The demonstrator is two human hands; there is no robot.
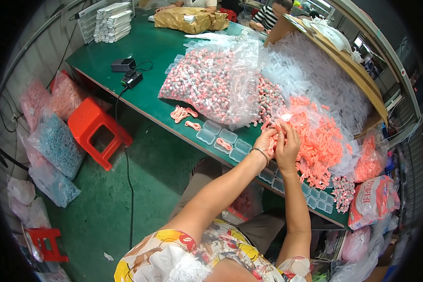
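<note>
Over the near edge of the green table [167, 49], both hands meet at a small bundle of coral cord [271, 146]. My left hand [264, 141], with a bracelet at the wrist, is closed on the cord. Pressed close beside it, my right hand [289, 144] is closed on the same cord; the fingers hide part of it. A big heap of coral cords [317, 148] lies to their right. Below and left runs a row of small clear plastic cases [211, 127], lids open. One coiled cord [224, 144] lies in a case, and more looped cords [181, 113] lie farther left.
Behind the cases lies a large clear bag [199, 77] of small pink-and-grey pieces. A tipped cardboard box [362, 77] spills clear plastic cases. Black devices [131, 79] with a cable sit at left. A red stool [96, 127] stands near filled bags [56, 141]. Other people work across the table.
</note>
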